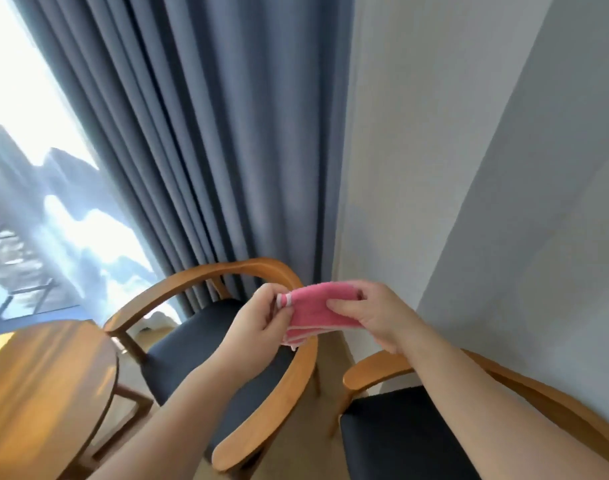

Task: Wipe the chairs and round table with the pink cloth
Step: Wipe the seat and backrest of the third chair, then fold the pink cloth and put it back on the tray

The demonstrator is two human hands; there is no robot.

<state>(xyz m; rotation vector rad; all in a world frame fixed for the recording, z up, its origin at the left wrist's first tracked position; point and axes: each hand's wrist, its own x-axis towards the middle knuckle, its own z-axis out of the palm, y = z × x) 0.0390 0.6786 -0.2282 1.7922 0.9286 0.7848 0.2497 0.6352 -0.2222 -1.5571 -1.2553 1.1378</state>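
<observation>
I hold a folded pink cloth [318, 311] with white trim between both hands, in the air above the chairs. My left hand [261, 318] pinches its left end and my right hand [375, 315] grips its right end. Below the cloth stands a wooden armchair [227, 275] with a curved back rail and a dark seat. A second, similar armchair [400, 427] sits at the lower right, partly covered by my right forearm. The round wooden table [43, 368] is at the lower left, lit by sun.
A blue-grey curtain [199, 133] hangs behind the first chair, with a bright window [26, 150] to its left. A pale wall [504, 168] runs along the right, close behind the second chair. Light flooring [330, 358] shows between the chairs.
</observation>
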